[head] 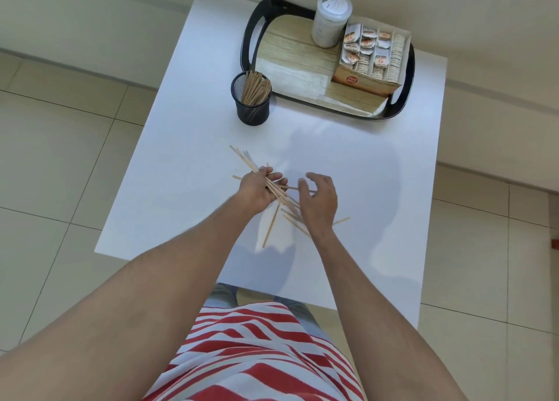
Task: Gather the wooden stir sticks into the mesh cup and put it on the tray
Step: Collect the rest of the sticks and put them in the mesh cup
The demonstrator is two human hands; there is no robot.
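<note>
My left hand (259, 188) grips a bundle of wooden stir sticks (245, 159) that pokes out up-left past my fingers, above the middle of the white table (187, 158). My right hand (320, 203) hovers just right of it, fingers spread and curled, over a few loose sticks (270, 229) lying on the table; whether it touches one I cannot tell. The black mesh cup (253, 110) stands upright farther back, holding several sticks, just left of the black-rimmed tray (251, 40) with a wood-look floor.
On the tray stand a white lidded jar (329, 22) and a cardboard box of sachets (372, 58) at its right side. The table's left edge and near edge drop to a tiled floor. My striped shirt fills the bottom of the view.
</note>
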